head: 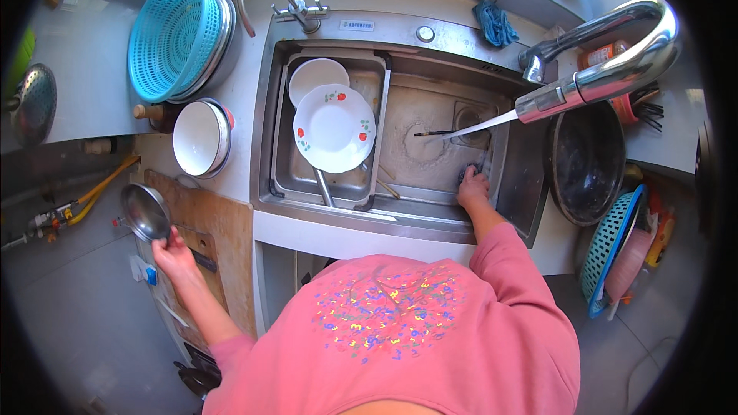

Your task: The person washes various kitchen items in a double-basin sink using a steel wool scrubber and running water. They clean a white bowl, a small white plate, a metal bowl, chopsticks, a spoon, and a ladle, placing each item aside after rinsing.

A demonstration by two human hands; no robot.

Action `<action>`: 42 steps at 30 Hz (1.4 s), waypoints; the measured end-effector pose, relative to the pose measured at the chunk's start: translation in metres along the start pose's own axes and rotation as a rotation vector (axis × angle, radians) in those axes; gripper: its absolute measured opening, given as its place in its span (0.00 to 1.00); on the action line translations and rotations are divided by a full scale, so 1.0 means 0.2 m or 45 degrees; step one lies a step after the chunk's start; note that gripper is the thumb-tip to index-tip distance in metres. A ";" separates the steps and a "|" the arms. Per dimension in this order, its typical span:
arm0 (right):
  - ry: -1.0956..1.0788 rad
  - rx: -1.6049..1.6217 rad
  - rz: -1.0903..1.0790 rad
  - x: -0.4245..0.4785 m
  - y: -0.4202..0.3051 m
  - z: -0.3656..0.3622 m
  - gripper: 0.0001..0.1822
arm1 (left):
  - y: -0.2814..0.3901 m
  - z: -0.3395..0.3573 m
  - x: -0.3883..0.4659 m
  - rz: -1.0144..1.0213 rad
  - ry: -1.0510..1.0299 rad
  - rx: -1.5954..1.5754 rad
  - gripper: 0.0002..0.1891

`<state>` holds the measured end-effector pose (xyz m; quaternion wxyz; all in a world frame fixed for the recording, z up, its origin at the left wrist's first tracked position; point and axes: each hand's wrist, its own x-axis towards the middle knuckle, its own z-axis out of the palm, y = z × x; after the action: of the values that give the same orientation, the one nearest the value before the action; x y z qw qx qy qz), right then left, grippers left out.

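My left hand (173,256) grips the rim of a shiny steel bowl (144,213), held out to the left beside a wooden cutting board. Down in the right part of the steel sink (429,89), my right hand (474,189) closes on a small dark scourer (464,173), mostly hidden by the fingers. Water runs from the chrome faucet (594,89) onto the sink floor near the drain (473,121). A thin dark stick (432,134) lies in that water. In the inset basin (282,144) at left, a flower-patterned white plate (334,128) overlaps a smaller white dish (317,76).
Left of the sink stand stacked white bowls (197,138) and a turquoise colander (173,40) on steel basins. The cutting board (233,242) leans below them. A dark pan or lid (588,161) stands at right, with a blue cloth (494,24) behind the sink.
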<state>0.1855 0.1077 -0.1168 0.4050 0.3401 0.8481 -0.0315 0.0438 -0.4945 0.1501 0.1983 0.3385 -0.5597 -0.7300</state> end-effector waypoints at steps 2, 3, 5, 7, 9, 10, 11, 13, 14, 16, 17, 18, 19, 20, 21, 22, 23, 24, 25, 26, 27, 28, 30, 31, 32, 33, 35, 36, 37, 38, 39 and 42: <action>0.022 -0.031 -0.104 0.11 0.08 0.11 0.40 | -0.04 -0.09 -0.11 -0.156 -0.334 -0.062 0.14; 0.035 -0.049 -0.154 0.15 0.12 0.16 0.40 | -0.08 -0.10 -0.16 -0.238 -0.500 -0.094 0.15; 0.050 0.014 -0.191 0.20 0.16 0.16 0.37 | -0.17 0.23 -0.47 -0.335 -0.245 -0.084 0.15; 0.041 0.150 -0.212 0.20 0.18 0.11 0.32 | -0.25 0.48 -0.69 -0.482 -0.332 0.015 0.14; 0.001 0.355 -0.225 0.14 0.22 -0.02 0.28 | -0.43 0.53 -0.73 -0.587 -0.576 0.176 0.16; 0.073 0.475 -0.180 0.06 0.21 -0.11 0.27 | -0.52 0.59 -0.75 -0.701 -0.680 0.167 0.16; 0.147 0.596 -0.131 -0.04 0.19 -0.23 0.26 | -0.61 0.67 -0.77 -0.816 -0.786 0.157 0.16; 0.262 0.772 -0.123 -0.15 0.21 -0.36 0.26 | -0.69 0.89 -0.91 -0.876 -0.888 0.244 0.17; 0.301 0.827 -0.166 -0.18 0.23 -0.39 0.27 | -0.76 0.97 -0.95 -0.883 -0.940 0.296 0.18; 0.368 0.947 -0.260 -0.22 0.26 -0.45 0.29 | -0.91 1.09 -0.99 -0.915 -1.030 0.351 0.21; 0.370 0.987 -0.269 -0.24 0.27 -0.49 0.29 | -0.98 1.13 -1.01 -0.940 -1.070 0.356 0.23; 0.369 1.027 -0.278 -0.28 0.26 -0.54 0.29 | -1.02 1.19 -1.05 -0.964 -1.114 0.359 0.23; 0.369 1.070 -0.287 -0.30 0.27 -0.57 0.29 | -1.05 1.24 -1.08 -0.986 -1.160 0.363 0.23; 0.447 1.100 -0.311 -0.28 0.29 -0.56 0.28 | -1.10 1.28 -1.11 -0.996 -1.185 0.385 0.25; 0.480 1.129 -0.311 -0.28 0.30 -0.56 0.28 | -1.16 1.32 -1.13 -1.041 -1.175 0.419 0.29; 0.510 1.157 -0.316 -0.28 0.31 -0.56 0.28 | -1.20 1.36 -1.14 -1.088 -1.182 0.385 0.31; 0.541 1.184 -0.323 -0.27 0.31 -0.56 0.28 | -1.23 1.38 -1.16 -1.134 -1.188 0.351 0.32; 0.517 1.243 -0.310 -0.30 0.31 -0.59 0.28 | -1.25 1.41 -1.19 -1.144 -1.193 0.390 0.33; 0.492 1.300 -0.301 -0.36 0.31 -0.64 0.28 | -1.26 1.44 -1.22 -1.153 -1.194 0.426 0.33; 0.466 1.356 -0.292 -0.40 0.30 -0.67 0.27 | -1.28 1.47 -1.25 -1.161 -1.195 0.462 0.33; 0.615 1.287 -0.353 -0.40 0.31 -0.66 0.28 | -1.31 1.49 -1.28 -1.217 -1.192 0.440 0.35; 0.762 1.214 -0.415 -0.40 0.31 -0.64 0.28 | -1.34 1.50 -1.30 -1.215 -1.248 0.445 0.33; 0.932 1.100 -0.551 -0.44 0.30 -0.63 0.29 | -1.38 1.53 -1.33 -1.179 -1.346 0.503 0.29; 0.889 1.009 -0.561 -0.48 0.26 -0.65 0.30 | -1.39 1.54 -1.36 -1.144 -1.388 0.557 0.26; 0.845 0.916 -0.573 -0.51 0.21 -0.68 0.32 | -1.39 1.55 -1.39 -1.107 -1.427 0.609 0.23; 0.801 0.820 -0.587 -0.54 0.16 -0.70 0.33 | -1.40 1.55 -1.41 -1.095 -1.492 0.561 0.22; 0.657 0.688 -0.640 -0.54 0.06 -0.70 0.36 | -1.40 1.56 -1.44 -1.051 -1.599 0.447 0.21; 0.622 0.642 -0.764 -0.54 0.01 -0.69 0.39 | -1.51 1.53 -1.41 -0.920 -1.691 0.385 0.22; 0.532 0.645 -0.923 -0.51 -0.02 -0.65 0.36 | -1.50 1.53 -1.45 -0.958 -1.601 0.331 0.21; 0.631 0.698 -1.086 -0.50 -0.04 -0.61 0.34 | -1.49 1.54 -1.45 -0.963 -1.601 0.418 0.21; 0.721 0.757 -1.255 -0.50 -0.06 -0.57 0.32 | -1.43 1.56 -1.44 -0.970 -1.592 0.509 0.21; 0.646 0.723 -1.517 -0.43 -0.02 -0.48 0.28 | -1.49 1.51 -1.32 -0.767 -1.652 0.762 0.20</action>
<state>0.1582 0.0881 0.0075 0.0042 -0.0925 0.9172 -0.3874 0.0358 -0.0243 -0.0179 -0.4761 0.0200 -0.6210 -0.6223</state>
